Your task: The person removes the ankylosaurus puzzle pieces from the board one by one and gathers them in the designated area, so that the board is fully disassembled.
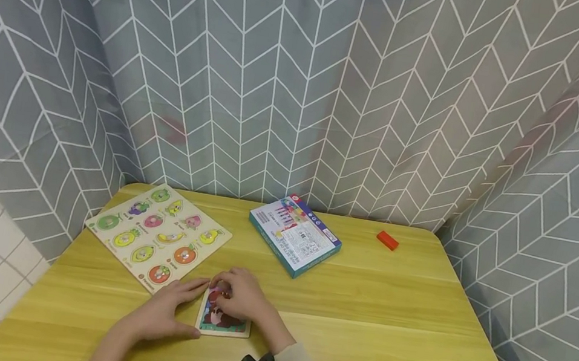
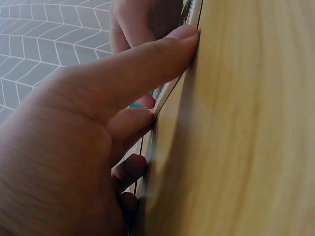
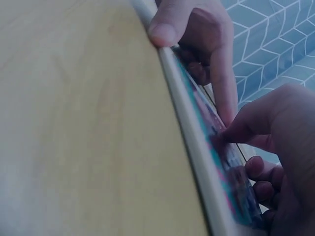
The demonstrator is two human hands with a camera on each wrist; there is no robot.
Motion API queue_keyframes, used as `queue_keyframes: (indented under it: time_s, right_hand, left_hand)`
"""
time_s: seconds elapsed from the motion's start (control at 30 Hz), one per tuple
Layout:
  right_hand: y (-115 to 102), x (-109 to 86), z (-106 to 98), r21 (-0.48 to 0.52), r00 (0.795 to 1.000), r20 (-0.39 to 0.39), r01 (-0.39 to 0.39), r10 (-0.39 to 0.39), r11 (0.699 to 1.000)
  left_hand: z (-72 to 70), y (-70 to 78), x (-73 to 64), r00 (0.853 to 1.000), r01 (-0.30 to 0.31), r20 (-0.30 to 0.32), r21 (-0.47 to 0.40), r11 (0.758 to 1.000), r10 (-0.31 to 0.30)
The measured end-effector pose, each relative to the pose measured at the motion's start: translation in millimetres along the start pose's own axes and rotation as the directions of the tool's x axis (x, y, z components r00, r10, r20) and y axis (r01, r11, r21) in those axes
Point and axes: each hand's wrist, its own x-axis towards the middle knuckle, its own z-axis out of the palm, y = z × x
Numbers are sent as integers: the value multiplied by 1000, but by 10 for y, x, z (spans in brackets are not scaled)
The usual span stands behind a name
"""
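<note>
A small picture puzzle board with a pale rim and a teal, pink and brown picture lies flat on the table, near its front. My left hand touches the board's left side, thumb at the near left corner and index finger by the far left corner. In the left wrist view that thumb lies against the rim. Over the upper part of the picture, my right hand has its fingers bent down, and its thumb touches the surface. I cannot tell whether these fingertips pinch a piece.
A fruit peg board lies at the left, its near corner close to my left hand. A flat blue-and-white box sits at the back middle. At the back right is a small red block. Patterned grey curtains hang around the wooden table.
</note>
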Motion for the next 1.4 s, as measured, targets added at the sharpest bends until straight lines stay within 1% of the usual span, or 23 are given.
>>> queue_keyframes:
  time_s: [0.27, 0.4, 0.57, 0.7, 0.93, 1.07, 1.3, 1.4]
  right_hand:
    - [25, 41, -16, 59, 998, 57, -34, 31, 998]
    - [28, 46, -8, 83, 998, 56, -41, 37, 996]
    - [41, 4, -2, 97, 1000, 27, -10, 8, 995]
    - [54, -35, -9, 93, 999, 24, 22, -25, 995]
    - [93, -79, -13, 97, 998, 46, 44, -49, 994]
    - [106, -90, -12, 104, 997, 34, 64, -68, 993]
    - [130, -100, -10, 117, 994, 5, 105, -106, 988]
    - [138, -98, -16, 122, 992, -3, 124, -125, 985]
  left_hand:
    - [28, -21, 9, 999, -29, -17, 21, 999, 29]
    - [24, -19, 10, 1000, -26, -17, 19, 1000, 26]
    - [22, 1, 1, 1000, -5, -7, -2, 1000, 5]
    - [11, 2, -6, 1000, -15, -7, -4, 1000, 15]
    - [13, -14, -7, 1000, -25, -11, -6, 1000, 25]
    - [24, -25, -10, 999, -24, -22, -5, 1000, 24]
    - [30, -29, -14, 998, -47, -34, -2, 999, 47]
    - [25, -18, -17, 998, -47, -32, 0, 999, 47]
